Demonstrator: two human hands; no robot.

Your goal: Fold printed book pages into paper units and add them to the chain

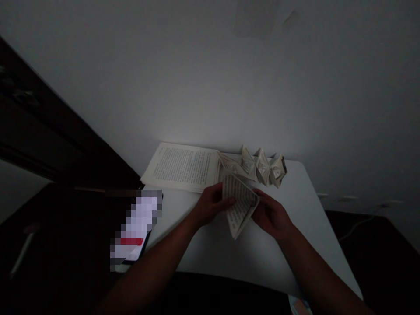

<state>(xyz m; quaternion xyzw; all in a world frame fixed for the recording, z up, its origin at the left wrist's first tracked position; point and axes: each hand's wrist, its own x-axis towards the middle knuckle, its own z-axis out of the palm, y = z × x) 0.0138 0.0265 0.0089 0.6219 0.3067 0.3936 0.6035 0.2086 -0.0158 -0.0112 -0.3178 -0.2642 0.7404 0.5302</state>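
Between my two hands is a folded sheet of printed paper (236, 201), held above the table with one pointed corner hanging down. My left hand (211, 204) pinches its left side, thumb lying across the printed face. On the other side, my right hand (271, 215) grips the right edge; some of its fingers are hidden behind the paper. Just beyond stand several folded paper shapes (262, 166) in a row, made of the same kind of printed page. To their left lies a stack of loose printed pages (183, 166).
A white table (302, 192) stands against a pale wall (197, 78). At its left edge lies a phone (139, 227) with a lit, blurred-out screen. Dark furniture or a door frame (65, 118) rises at left. A cable (356, 225) runs at right.
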